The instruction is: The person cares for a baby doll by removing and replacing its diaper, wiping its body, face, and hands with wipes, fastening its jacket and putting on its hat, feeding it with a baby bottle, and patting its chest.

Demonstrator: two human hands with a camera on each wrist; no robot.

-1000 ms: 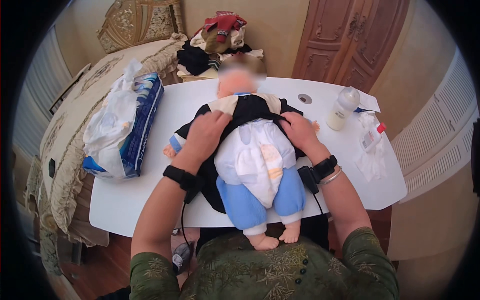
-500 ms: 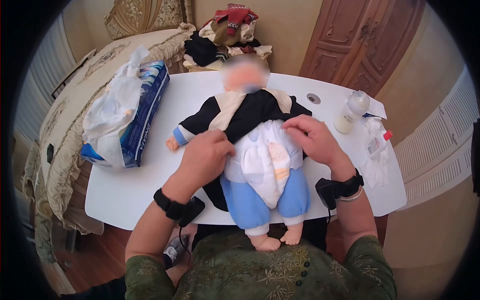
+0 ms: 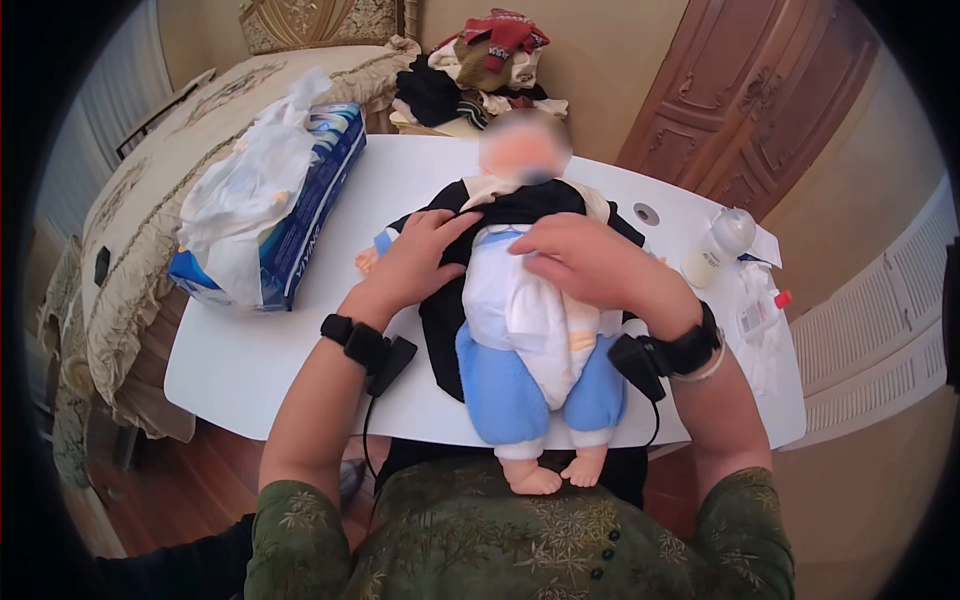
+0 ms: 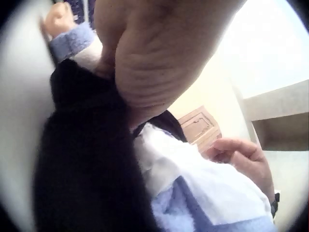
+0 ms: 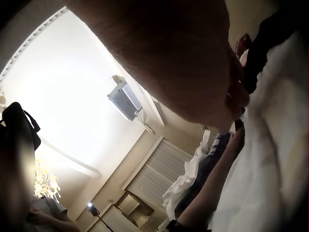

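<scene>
A baby doll (image 3: 522,470) lies on its back on the table, feet toward me, its face blurred. Round its hips is a white diaper (image 3: 495,285) with an orange-yellow printed patch, above blue fleece trousers (image 3: 495,385). A black top (image 3: 445,335) is bunched up over its chest. My left hand (image 3: 415,260) lies on the bunched cloth at the doll's side, fingers extended and thumb apart. Over the diaper's upper front, my right hand (image 3: 600,260) reaches inward, fingertips right at the waist edge. In the left wrist view, the right hand (image 4: 246,162) shows slightly bent fingers.
A blue diaper pack (image 3: 325,205) with a loose white diaper (image 3: 245,195) on it stands at the left of the white table (image 3: 250,370). To the right are a baby bottle (image 3: 722,245), a small red-capped bottle (image 3: 765,315) and crumpled tissues (image 3: 765,365). Clothes (image 3: 480,60) are piled behind.
Both hands let the black top's hem down, then the left moved up, bunching the cloth higher. The right moved inward over the diaper's waist. The head view shifted a little.
</scene>
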